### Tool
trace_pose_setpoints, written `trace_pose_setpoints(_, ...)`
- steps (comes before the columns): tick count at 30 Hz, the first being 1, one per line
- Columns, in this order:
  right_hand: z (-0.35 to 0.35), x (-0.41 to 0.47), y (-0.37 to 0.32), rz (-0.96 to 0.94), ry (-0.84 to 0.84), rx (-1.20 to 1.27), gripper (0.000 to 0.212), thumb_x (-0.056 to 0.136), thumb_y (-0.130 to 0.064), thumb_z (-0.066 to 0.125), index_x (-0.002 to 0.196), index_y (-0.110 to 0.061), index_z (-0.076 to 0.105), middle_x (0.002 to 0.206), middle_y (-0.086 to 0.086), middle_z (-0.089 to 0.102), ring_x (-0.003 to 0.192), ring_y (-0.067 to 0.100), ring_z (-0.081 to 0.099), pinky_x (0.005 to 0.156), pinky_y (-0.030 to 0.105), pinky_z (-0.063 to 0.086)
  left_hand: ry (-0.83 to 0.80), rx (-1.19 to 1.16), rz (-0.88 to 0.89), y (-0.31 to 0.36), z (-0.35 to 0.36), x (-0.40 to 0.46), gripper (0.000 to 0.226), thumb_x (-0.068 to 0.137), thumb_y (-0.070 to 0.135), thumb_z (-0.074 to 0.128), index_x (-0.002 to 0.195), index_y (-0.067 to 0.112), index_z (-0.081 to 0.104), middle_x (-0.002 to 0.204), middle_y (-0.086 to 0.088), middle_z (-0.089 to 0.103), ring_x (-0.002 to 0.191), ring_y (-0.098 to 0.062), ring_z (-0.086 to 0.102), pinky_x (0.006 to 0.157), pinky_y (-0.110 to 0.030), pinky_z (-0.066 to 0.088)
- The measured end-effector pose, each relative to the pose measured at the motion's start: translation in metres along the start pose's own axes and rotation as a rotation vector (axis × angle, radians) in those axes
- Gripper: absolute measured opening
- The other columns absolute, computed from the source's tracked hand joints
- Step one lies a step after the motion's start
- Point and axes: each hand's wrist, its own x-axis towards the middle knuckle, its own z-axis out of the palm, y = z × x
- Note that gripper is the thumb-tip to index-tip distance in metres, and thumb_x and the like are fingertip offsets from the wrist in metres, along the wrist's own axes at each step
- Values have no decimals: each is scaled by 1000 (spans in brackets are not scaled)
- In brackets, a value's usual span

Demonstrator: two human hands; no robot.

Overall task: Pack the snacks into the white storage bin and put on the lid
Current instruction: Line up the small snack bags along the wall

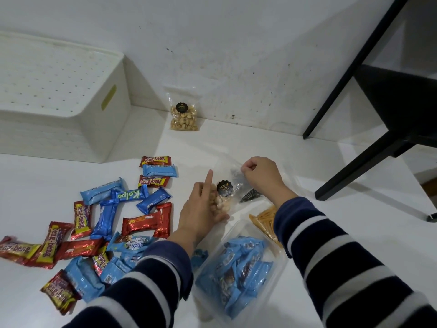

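clear biscuit bag (223,197) cradled in left hand (201,209) – index finger straight, right hand (260,176) pinching bag top, white storage bin (59,95) well apart – lid on

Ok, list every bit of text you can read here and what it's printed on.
"beng-beng": red and yellow wrapper, and several others like it.
"Kalpa": blue wrapper, seen upside down.
"Biskuit Gemrose" (unsure): black sticker on the clear bag held by left hand and right hand.
Black sticker on the nut bag by the wall: too small.
Other blue packets' print: blurred.
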Motion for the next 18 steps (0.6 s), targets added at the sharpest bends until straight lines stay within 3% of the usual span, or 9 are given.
trace_pose_setpoints(5,5,0,-6,-25,-12,82,7,83,-22,58,82,-22,65,89,-5,66,87,15,62,81,32,53,8,-1,-10,0,1,-1,124,65,42,81,149,31,-9,130,-1,32,107,-21,54,80,-31,51)
trace_pose_setpoints(12,9,5,-12,-26,-7,33,12,87,-20,53,83,-22,64,85,-7,64,86,17,63,77,31,52,4,1,8,1,0,0,124,65,40,82,149,30,-9,130,0,33,106,-18,54,83,-32,53)
trace_pose_setpoints(18,8,5,-18,-58,-9,96,8,86,-21,60,80,-22,65,82,-10,63,83,12,60,74,25,47,-10,27,30,-1,-2,-1,125,65,42,81,149,29,-10,130,1,34,106,-17,52,82,-30,52)
